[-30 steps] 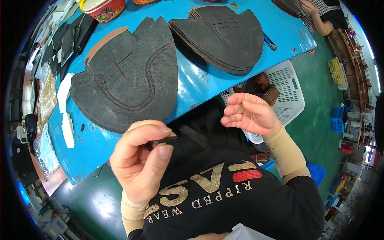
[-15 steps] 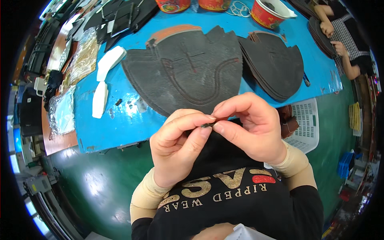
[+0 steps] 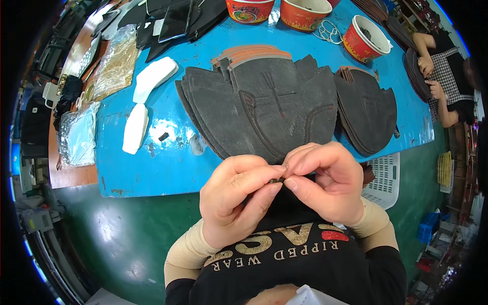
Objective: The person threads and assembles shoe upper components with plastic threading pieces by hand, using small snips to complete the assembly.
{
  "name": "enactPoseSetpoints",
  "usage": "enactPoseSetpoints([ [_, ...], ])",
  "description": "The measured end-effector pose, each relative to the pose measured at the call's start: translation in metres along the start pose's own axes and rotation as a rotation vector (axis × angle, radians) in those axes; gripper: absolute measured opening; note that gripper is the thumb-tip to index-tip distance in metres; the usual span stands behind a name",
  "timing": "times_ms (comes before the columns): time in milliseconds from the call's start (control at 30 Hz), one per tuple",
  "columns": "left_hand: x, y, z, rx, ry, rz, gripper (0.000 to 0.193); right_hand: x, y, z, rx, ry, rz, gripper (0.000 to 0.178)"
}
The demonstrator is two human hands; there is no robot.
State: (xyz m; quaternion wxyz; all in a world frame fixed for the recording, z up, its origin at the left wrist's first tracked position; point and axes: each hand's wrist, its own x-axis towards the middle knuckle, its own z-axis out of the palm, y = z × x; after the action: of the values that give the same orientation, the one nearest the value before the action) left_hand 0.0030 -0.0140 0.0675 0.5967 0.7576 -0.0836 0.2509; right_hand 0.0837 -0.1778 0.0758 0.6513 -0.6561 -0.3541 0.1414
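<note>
Both my hands meet in front of my chest, just off the table's near edge. My left hand (image 3: 235, 195) pinches a tiny dark piece (image 3: 276, 180) between thumb and forefinger. The thumb and fingertips of my right hand (image 3: 328, 178) close on the same piece from the other side. Its kind is too small and too covered to make out. Right beyond my fingers lies a stack of dark grey leather panels (image 3: 284, 109) with stitched curves, a cross-shaped mark and reddish-brown edges. A smaller stack of similar panels (image 3: 367, 112) sits to its right.
On the blue table (image 3: 162, 178) lie two white curved pieces (image 3: 152, 79), a small black bit (image 3: 163, 136) and a phone (image 3: 176, 20). Red paper tubs (image 3: 362, 43) and white cord (image 3: 328, 33) stand farther back. A white basket (image 3: 384, 178) is below right; a co-worker's hands (image 3: 429, 76) handle dark panels.
The table and its panels sit lower and farther right in view. My hands have shifted slightly down and right, still pinching the tiny dark piece.
</note>
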Motion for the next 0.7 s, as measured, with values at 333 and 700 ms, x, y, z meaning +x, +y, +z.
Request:
enactPoseSetpoints([
  [333, 0.013, -0.003, -0.007, 0.051, -0.014, 0.023, 0.028, 0.015, 0.002, 0.005, -0.071, 0.093, -0.210, 0.026],
  [700, 0.027, 0.003, -0.021, -0.026, -0.193, -0.049, 0.017, 0.023, -0.012, -0.006, 0.245, -0.084, 0.023, 0.028],
])
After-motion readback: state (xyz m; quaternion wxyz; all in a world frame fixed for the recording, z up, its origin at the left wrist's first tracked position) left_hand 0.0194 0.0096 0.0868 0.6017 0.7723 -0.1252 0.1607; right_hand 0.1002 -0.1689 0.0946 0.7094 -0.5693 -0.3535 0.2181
